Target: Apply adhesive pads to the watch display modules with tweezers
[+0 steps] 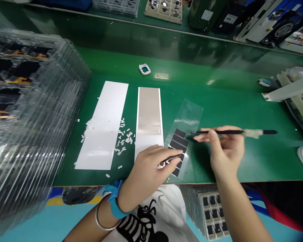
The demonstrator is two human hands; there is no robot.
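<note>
My left hand [151, 168] is closed on a thin dark tool [172, 157] that looks like tweezers. It rests over a clear plastic strip [188, 112] bearing a column of black rectangular pieces [179, 140], partly covering the lower ones. Between the fingers and thumb of my right hand [226, 148] is a slim black pen-like tool [227, 132], its rear wrapped in pale tape. Its fine tip points left, just beside the upper black pieces. Left of the strip lies a white sheet with a beige-grey panel [149, 111]; my left hand hides its lower end.
A plain white sheet [102, 127] lies farther left, with small white scraps [126, 137] around it. Stacked clear trays [65, 101] rise at the left edge. A small white-framed part [144, 69] sits at the back. More trays [213, 211] stand below the table's front edge.
</note>
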